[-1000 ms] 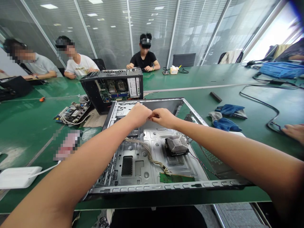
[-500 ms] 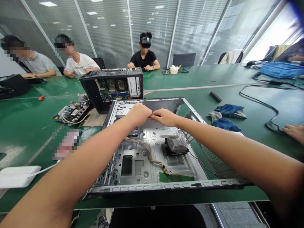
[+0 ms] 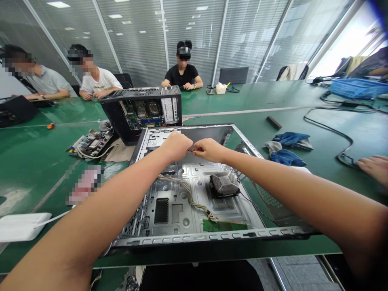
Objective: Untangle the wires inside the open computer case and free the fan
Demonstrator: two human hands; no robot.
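Apparently partway: right hand [image 3: 209, 150] pinches a thin dark piece [image 3: 190, 150] over the opened case [image 3: 212, 237]; left hand [image 3: 178, 145] curled beside it, grip hidden. Inside, cooler [image 3: 224, 184] and cable [image 3: 191, 197] lie bodyward of both.

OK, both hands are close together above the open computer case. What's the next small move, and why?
I'd probably turn the right hand slightly outward, grip closed, to show the thin dark piece it seems to pinch. The left hand is close beside it, little of the piece shows, and it could drop into the open case below.
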